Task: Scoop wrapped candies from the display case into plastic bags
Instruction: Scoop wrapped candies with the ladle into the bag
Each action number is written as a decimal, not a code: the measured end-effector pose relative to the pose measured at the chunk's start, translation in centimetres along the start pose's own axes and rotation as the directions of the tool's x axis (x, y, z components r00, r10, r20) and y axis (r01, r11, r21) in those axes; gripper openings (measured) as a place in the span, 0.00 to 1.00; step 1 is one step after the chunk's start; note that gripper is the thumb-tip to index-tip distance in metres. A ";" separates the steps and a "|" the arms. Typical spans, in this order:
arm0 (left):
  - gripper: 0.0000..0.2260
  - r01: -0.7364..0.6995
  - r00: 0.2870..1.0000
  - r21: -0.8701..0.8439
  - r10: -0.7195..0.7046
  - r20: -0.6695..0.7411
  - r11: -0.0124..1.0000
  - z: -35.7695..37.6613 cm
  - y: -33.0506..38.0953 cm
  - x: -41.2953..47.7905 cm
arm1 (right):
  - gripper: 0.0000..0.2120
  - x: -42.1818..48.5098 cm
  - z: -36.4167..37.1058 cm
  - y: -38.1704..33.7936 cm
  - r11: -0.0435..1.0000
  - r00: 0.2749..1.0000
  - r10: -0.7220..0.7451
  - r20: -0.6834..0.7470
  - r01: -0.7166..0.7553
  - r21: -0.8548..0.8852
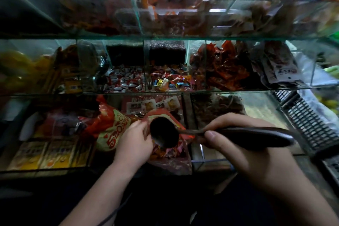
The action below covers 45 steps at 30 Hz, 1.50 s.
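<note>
My right hand [244, 139] grips the dark handle of a metal scoop [164, 132], whose round bowl hangs over the mouth of a plastic bag [170, 163]. My left hand [133, 145] pinches the bag's left rim and holds it open. Several wrapped candies [165, 152] in orange and red show inside the bag, under the scoop. The glass display case [165, 91] stands in front of me. Its middle shelf holds a compartment of mixed colourful wrapped candies [168, 79] and one of red-and-white candies [124, 79].
A red and cream snack bag [111, 128] lies left of my left hand on the lower shelf, with yellow boxes [45, 154] further left. Red foil packets [225, 66] fill other compartments. A black mesh basket [310, 124] stands at the right.
</note>
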<state>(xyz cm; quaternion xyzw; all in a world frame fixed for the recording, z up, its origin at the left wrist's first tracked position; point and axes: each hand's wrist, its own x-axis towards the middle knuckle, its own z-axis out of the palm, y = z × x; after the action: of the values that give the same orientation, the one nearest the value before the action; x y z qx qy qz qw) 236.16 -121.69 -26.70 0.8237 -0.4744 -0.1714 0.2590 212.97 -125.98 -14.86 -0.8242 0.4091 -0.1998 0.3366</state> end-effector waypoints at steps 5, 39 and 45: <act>0.25 -0.021 0.999 -0.033 0.022 0.023 0.999 0.2 -0.1 0.4 | 0.02 0.3 4.3 1.1 0.998 0.997 -0.028 -0.072 0.032 0.063; 0.25 -0.337 0.942 0.030 0.336 0.014 0.941 1.3 3.9 -0.4 | 0.11 0.2 0.1 0.5 0.530 0.873 0.454 -0.180 -0.102 0.842; 0.24 -0.373 0.928 -0.036 0.373 0.010 0.927 0.7 5.2 0.4 | 0.10 -0.2 -2.6 -1.2 0.532 0.913 0.366 -0.179 -0.047 0.845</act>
<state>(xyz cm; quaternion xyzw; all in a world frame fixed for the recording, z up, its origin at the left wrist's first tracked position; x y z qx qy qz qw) 232.39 -124.35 -24.25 0.7126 -0.6215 -0.1341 0.2965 211.91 -126.33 -12.23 -0.4667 0.4142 -0.4629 0.6295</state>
